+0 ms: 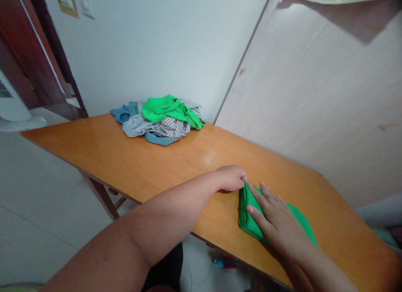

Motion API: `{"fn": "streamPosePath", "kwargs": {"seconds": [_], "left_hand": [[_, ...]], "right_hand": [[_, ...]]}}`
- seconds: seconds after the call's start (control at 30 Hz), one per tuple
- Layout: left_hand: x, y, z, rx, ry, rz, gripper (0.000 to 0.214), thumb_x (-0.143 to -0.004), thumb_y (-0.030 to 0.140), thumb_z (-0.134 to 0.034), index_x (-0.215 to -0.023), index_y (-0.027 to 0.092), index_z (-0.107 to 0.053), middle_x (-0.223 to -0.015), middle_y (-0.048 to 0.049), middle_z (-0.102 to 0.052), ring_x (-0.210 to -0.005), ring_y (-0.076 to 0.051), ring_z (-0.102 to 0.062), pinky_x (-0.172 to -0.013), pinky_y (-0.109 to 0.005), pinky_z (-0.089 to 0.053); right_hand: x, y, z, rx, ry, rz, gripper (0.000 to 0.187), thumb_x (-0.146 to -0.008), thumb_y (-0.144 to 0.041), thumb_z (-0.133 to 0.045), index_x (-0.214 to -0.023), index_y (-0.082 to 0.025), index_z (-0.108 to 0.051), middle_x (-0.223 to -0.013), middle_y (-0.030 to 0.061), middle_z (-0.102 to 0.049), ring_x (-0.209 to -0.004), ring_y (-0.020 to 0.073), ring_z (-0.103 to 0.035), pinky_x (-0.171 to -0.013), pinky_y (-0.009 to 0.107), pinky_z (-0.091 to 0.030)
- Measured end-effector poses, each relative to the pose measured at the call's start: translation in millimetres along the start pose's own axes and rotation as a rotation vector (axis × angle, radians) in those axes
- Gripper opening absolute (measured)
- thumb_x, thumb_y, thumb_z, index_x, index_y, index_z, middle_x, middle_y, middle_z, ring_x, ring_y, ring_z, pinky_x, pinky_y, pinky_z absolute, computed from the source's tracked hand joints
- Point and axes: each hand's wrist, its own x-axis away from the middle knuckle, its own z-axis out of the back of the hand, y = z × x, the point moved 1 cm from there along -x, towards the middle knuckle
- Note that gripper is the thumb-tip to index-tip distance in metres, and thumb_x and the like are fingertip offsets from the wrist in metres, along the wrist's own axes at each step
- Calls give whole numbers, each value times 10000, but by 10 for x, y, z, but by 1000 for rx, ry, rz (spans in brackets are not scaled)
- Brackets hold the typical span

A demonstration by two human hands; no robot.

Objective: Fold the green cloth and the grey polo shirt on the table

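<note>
A green folded cloth [301, 219], stacked in several layers along its left edge, lies on the right half of the wooden table. My left hand [231, 178] is closed at its upper left corner, with the fingertips pinching the fabric there. Flat across the top of the folded cloth rests my right hand [276, 219], its fingers stretched out and the thumb apart. The palm hides part of the cloth. What kind of garment it is I cannot tell.
A loose heap of clothes [166, 118], green, grey, striped and blue, sits at the table's back edge by the wall. The wooden table [125, 158] meets a pale panel [307, 87] at the right. A white fan-like base [19, 116] stands on the floor at left.
</note>
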Motion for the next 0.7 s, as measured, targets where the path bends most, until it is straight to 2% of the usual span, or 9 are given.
{"fn": "streamPosePath", "kwargs": {"seconds": [0.27,0.57,0.7], "left_hand": [[30,26,4,37,54,-4,230,-812,222,-537,-921,234,-738,-899,-9,-737,-813,-173,-653,-661,-244,-463],[12,5,38,36,293,-40,262,-862,205,-493,-1032,204,-692,-984,-22,-731,-907,-179,-648,-779,-267,-489],[53,66,73,26,370,-96,237,-901,210,-469,-1010,192,-679,-996,-32,-717,-936,-177,-637,-825,-276,-485]], "right_hand": [[0,-35,35,-13,-23,-17,740,-928,-684,-378,-1561,-326,-239,-1625,126,-206,-1472,333,-241,-1157,604,-251],[-24,-56,50,-37,-29,-39,772,-911,-719,-367,-1558,-314,-253,-1623,116,-209,-1479,320,-215,-1171,581,-243],[-32,-49,91,-97,-24,-60,756,-918,-720,-339,-1552,-313,-270,-1620,97,-222,-1488,305,-184,-1175,594,-219]]}}
